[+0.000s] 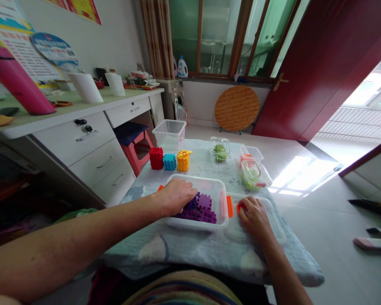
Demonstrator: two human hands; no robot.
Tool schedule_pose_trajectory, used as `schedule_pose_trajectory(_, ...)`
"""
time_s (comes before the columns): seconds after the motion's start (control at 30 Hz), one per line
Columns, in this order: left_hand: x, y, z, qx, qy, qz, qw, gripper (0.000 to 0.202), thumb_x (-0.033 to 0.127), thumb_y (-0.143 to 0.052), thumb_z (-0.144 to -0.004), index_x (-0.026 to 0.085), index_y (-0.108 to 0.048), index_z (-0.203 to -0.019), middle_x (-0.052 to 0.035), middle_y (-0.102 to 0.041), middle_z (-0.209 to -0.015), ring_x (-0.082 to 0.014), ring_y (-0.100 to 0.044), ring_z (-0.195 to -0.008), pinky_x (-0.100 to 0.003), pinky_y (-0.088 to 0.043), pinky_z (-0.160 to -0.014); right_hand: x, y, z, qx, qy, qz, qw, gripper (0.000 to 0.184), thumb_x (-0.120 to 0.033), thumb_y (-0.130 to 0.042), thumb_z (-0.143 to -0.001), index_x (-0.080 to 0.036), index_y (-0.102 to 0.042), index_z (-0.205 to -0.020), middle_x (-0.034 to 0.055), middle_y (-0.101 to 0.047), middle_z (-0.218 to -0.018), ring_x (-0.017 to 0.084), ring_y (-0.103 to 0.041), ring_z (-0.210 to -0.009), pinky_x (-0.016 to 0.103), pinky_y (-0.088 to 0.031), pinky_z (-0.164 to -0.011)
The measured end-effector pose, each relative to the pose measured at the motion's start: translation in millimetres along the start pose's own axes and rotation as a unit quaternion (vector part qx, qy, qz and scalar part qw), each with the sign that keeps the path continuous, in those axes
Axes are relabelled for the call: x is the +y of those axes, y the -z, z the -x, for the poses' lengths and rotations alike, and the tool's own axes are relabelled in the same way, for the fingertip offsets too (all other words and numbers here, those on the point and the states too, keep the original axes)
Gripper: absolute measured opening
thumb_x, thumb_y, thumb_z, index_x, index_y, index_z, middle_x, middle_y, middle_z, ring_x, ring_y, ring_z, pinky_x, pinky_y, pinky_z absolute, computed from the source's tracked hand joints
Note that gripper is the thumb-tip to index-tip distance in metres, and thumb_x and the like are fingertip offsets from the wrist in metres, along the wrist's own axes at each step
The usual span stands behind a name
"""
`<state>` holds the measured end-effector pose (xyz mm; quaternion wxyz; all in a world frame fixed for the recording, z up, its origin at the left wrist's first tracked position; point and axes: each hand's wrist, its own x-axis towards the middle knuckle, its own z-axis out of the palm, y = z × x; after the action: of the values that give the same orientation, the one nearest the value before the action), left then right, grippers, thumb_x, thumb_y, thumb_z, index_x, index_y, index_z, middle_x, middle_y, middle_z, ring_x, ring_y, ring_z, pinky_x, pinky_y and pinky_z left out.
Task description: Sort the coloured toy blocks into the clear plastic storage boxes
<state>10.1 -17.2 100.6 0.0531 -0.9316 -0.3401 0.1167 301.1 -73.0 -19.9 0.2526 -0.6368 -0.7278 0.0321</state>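
Observation:
My left hand (180,195) is inside a clear plastic box (222,190) with orange side clips. Its fingers curl down around dark purple pieces on the left of a heap of notched purple building blocks (205,202). The fingertips are partly hidden. To the right of the box, my right hand (253,213) is over a translucent lid (274,220) lying flat on the cloth. Its fingers are bent around a small red-orange thing that is mostly covered. Behind the box stand a red block stack (156,158), a blue one (169,162) and a yellow one (183,161).
A clear bin (169,134) stands at the table's back left. Clear containers with green pieces (220,152) are at the back and right, one tilted against another (260,176). A light blue cloth (165,250) covers the table. A desk (92,140) stands left.

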Motion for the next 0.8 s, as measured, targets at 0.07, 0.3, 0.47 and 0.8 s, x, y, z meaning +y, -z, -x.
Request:
schedule_pose_trajectory(0.07, -7, 3.3, 5, 0.012, 0.001, 0.022, 1.0, 0.035, 0.024, -0.079, -0.067, 0.017, -0.065, -0.098, -0.0106, -0.069, -0.096, -0.0281, -0.067, -0.087, -0.035, -0.051, -0.073, 0, 0, 0, -0.002, -0.002, 0.001, 1.0, 0.01, -0.019, -0.05, -0.084, -0.02, -0.059, -0.08, 0.0058, -0.059, -0.085, 0.022, -0.052, -0.084, 0.035, -0.04, -0.08)
schedule_pose_trajectory(0.3, -36, -8.2, 29, 0.219, 0.04, 0.196, 0.955, 0.023, 0.023, -0.057, -0.087, 0.018, -0.063, -0.109, -0.0099, -0.064, -0.112, -0.0243, -0.06, -0.106, -0.036, -0.046, -0.095, 3, 10, -1, -0.038, 0.002, -0.016, 0.999, 0.013, -0.023, -0.049, -0.086, -0.021, -0.062, -0.084, 0.0057, -0.062, -0.088, 0.022, -0.055, -0.086, 0.035, -0.042, -0.08)
schedule_pose_trajectory(0.47, -44, -33.6, 40, 0.349, 0.142, 0.344, 0.86, 0.02, 0.029, -0.058, -0.085, 0.021, -0.066, -0.101, -0.0082, -0.064, -0.111, -0.0246, -0.058, -0.109, -0.037, -0.043, -0.1, 15, 28, 10, -0.065, 0.004, 0.004, 0.998, 0.017, -0.027, -0.053, -0.085, -0.023, -0.066, -0.095, 0.0073, -0.065, -0.1, 0.024, -0.057, -0.094, 0.038, -0.043, -0.084)
schedule_pose_trajectory(0.8, -38, -73.8, 36, 0.328, 0.226, 0.719, 0.569, 0.034, 0.041, -0.075, -0.073, 0.017, -0.067, -0.095, 0.0, -0.068, -0.08, -0.0138, -0.059, -0.069, -0.023, -0.046, -0.067, 21, 27, 24, -0.064, -0.022, 0.071, 0.995, 0.021, -0.012, -0.048, -0.08, -0.022, -0.064, -0.09, 0.0069, -0.064, -0.094, 0.024, -0.055, -0.09, 0.036, -0.043, -0.083)
